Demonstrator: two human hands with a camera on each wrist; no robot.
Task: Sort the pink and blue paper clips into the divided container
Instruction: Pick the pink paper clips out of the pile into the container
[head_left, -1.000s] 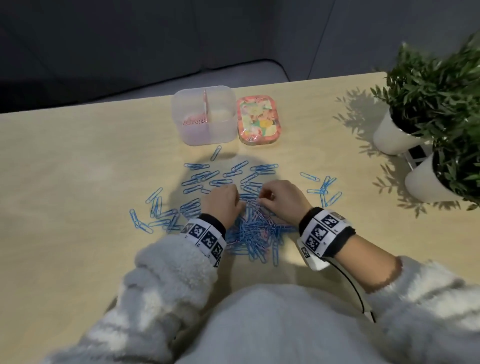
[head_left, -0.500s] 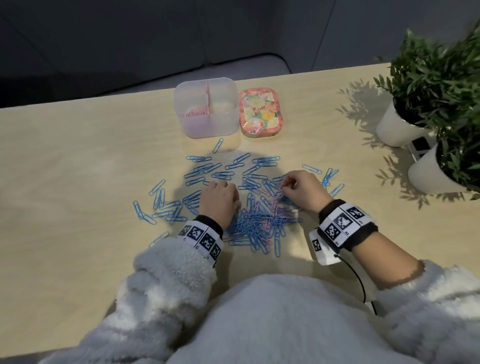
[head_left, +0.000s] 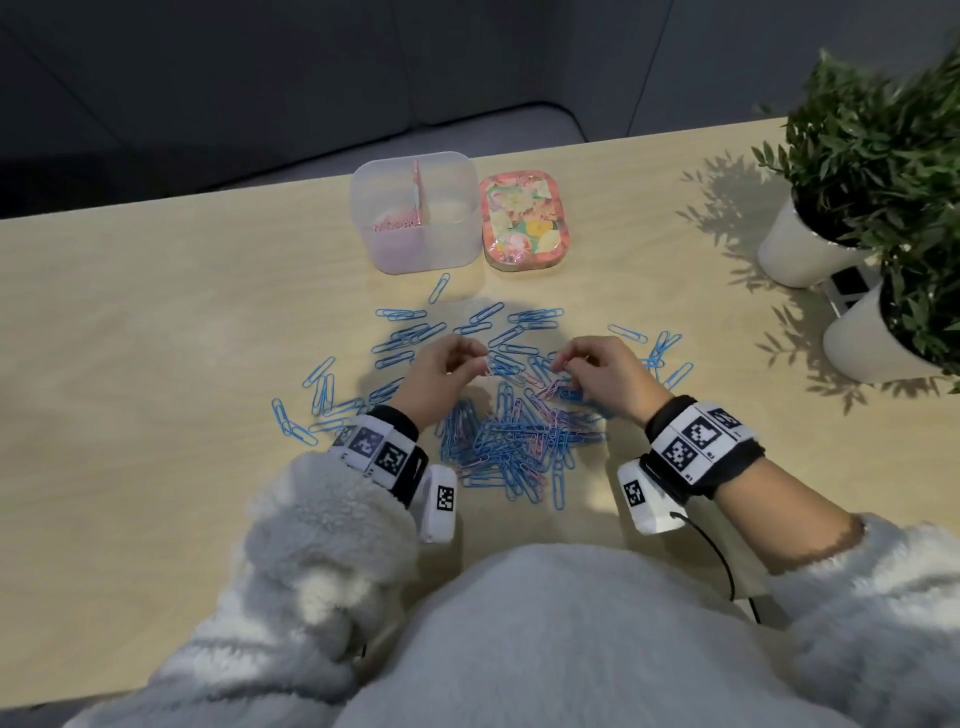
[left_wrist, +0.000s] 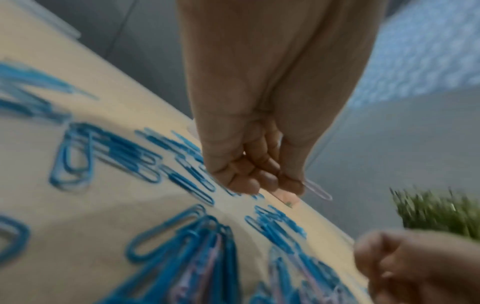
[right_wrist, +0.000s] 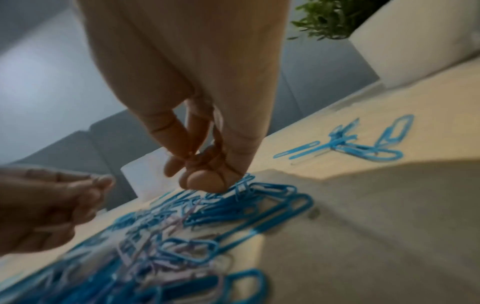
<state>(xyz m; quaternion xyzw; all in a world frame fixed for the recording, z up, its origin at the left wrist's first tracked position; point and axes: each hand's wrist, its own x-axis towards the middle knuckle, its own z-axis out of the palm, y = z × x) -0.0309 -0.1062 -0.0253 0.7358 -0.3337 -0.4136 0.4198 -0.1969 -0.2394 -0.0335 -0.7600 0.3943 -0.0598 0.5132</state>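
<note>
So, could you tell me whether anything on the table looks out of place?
One blue paper clip lies alone near the divided container, apart from the main pile. The container's right compartment looks empty, while pink clips fill the left.

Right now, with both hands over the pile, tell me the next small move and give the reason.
Probably carry the left hand to the divided container and drop its pale pink clip into the left compartment. That hand already pinches the clip clear of the table, and the left compartment already holds pink clips. The right hand is at the mixed pile, fingertips down.
</note>
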